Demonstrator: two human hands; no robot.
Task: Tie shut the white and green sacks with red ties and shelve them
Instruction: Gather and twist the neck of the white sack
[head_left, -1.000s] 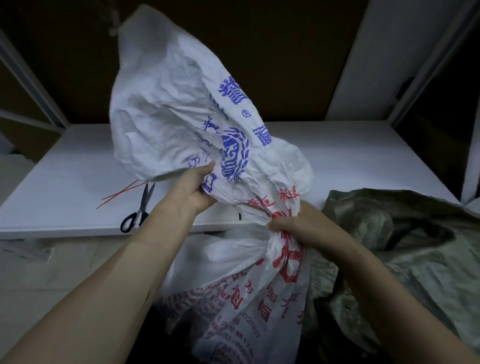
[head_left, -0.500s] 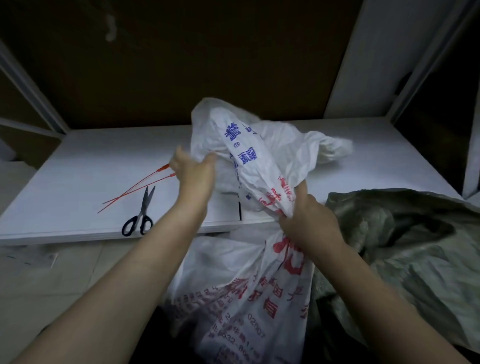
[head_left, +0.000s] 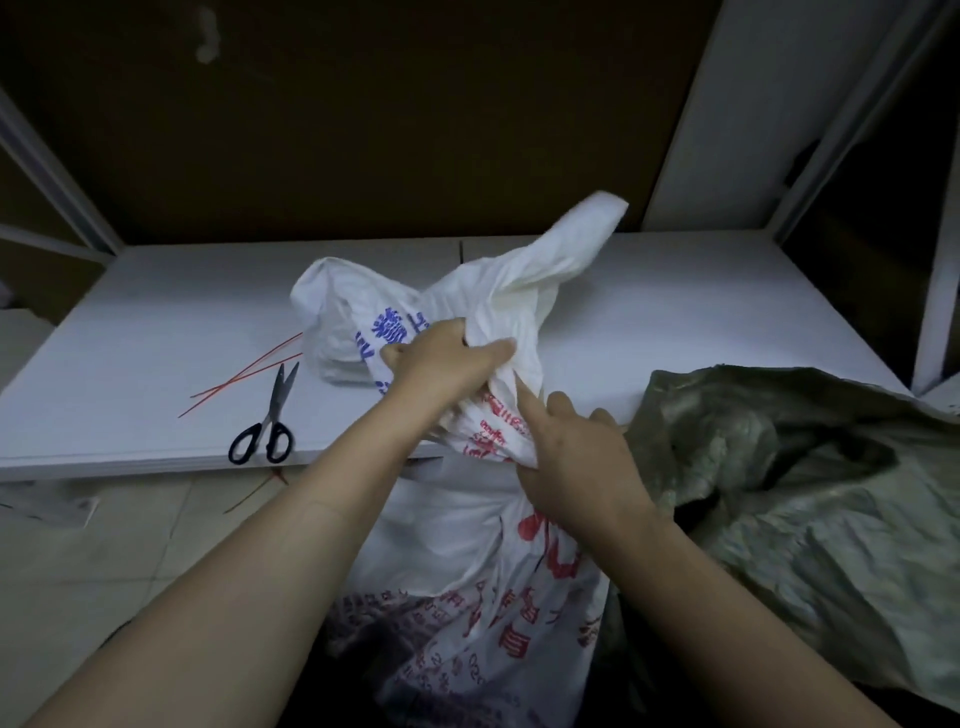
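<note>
Both the left hand (head_left: 447, 358) and right hand (head_left: 576, 457) grip the white sack (head_left: 488, 545)'s bunched neck, which wants tight twisting before a red tie (head_left: 244, 371) goes on.

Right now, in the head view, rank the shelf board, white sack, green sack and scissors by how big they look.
1. shelf board
2. white sack and green sack: about alike, both partly hidden or cropped, so unranked
3. scissors
</note>
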